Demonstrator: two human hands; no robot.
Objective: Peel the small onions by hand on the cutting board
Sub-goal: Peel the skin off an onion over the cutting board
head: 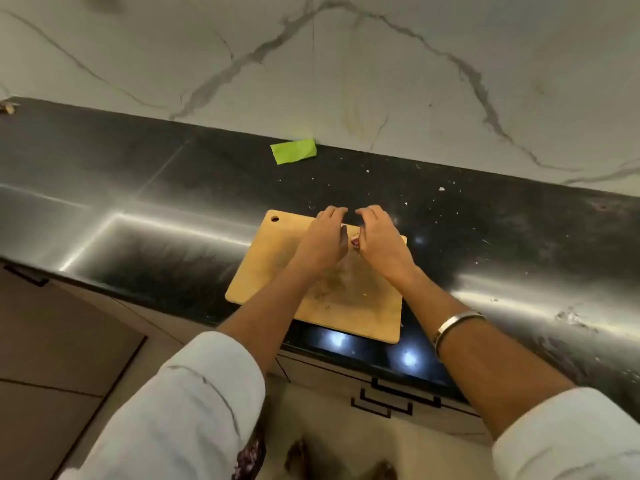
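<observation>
A tan wooden cutting board (277,271) with a hanging hole lies on the black counter. Both hands meet over its far edge. A small pinkish onion (355,241) shows in the gap between them, mostly hidden. My left hand (323,239) has its fingers curled over the far side and its thumb beside the onion. My right hand (379,239) is curled the same way, its thumb side against the onion. Bits of skin and residue lie on the board below the hands.
A folded green cloth (293,151) lies at the back of the counter against the marble wall. Small white flecks are scattered on the counter to the right. Drawer handles (384,403) run below the counter's front edge.
</observation>
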